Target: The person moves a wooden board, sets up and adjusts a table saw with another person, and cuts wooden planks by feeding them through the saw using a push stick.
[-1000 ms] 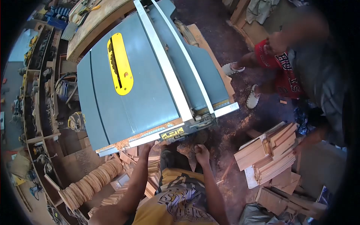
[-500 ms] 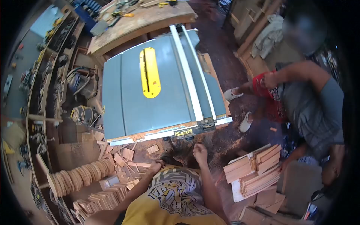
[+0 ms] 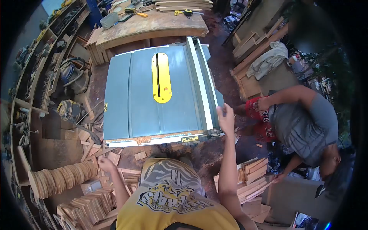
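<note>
A table saw [image 3: 142, 111] with a grey-blue top stands in front of me. A yellow insert plate [image 3: 163, 86] with a dark slot is set in it; no blade shows above it. Along the saw's right side runs a pale rip fence [image 3: 203, 92]. Beside the fence's near end is my right hand [image 3: 227, 118], thumb and forefinger apart, nothing visible in it; whether it touches the saw I cannot tell. My left hand [image 3: 107, 164] is loosely curled, apparently holding nothing, below the saw's near left corner and beside a row of round wooden discs [image 3: 63, 178].
Behind the saw stands a workbench [image 3: 153, 28] with a tape measure [image 3: 188, 12]. At the right, a person in a grey shirt [image 3: 295, 126] reaches toward stacked wood pieces [image 3: 253, 174]. A shop vacuum [image 3: 71, 110] and wood scraps [image 3: 114, 158] lie left; more stacked boards [image 3: 86, 207] are below.
My right hand has moved from in front of my body up to the saw's right side. My left hand has moved left, away from my shirt. The view has shifted.
</note>
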Demonstrator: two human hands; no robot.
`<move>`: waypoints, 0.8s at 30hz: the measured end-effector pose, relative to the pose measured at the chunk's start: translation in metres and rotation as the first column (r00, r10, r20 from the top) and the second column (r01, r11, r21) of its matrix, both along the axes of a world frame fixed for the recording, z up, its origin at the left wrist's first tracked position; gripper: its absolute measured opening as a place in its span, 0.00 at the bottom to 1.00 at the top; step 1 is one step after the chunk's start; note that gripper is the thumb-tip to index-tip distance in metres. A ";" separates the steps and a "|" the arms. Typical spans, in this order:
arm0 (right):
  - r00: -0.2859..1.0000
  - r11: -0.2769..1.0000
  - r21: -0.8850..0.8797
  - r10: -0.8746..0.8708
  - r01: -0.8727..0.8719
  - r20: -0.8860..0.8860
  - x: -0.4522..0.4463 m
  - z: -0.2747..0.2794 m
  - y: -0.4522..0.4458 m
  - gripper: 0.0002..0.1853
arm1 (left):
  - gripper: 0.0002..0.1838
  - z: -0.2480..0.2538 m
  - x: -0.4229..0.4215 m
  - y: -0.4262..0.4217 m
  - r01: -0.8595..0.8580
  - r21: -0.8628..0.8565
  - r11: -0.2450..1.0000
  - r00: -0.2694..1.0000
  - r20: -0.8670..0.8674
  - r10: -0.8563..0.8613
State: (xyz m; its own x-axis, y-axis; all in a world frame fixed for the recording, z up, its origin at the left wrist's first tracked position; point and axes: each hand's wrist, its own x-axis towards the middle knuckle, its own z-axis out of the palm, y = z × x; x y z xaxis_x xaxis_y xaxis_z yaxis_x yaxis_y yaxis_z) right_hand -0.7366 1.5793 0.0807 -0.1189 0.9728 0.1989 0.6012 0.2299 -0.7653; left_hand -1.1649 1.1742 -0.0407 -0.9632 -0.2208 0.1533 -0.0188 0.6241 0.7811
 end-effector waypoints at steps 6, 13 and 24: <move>0.914 0.973 -0.209 0.169 -0.096 0.368 -0.048 0.005 -0.002 0.35 | 0.21 0.004 -0.115 0.065 0.509 0.300 0.806 0.831 0.070 -0.551; 0.895 0.969 -0.203 0.214 -0.143 0.391 -0.051 0.014 -0.005 0.32 | 0.31 0.082 -0.059 0.126 0.765 -0.227 0.602 0.643 0.240 -0.727; 0.887 0.968 -0.225 0.202 -0.116 0.414 -0.084 0.003 -0.022 0.36 | 0.24 0.069 -0.073 0.127 0.777 -0.088 0.624 0.626 0.218 -0.749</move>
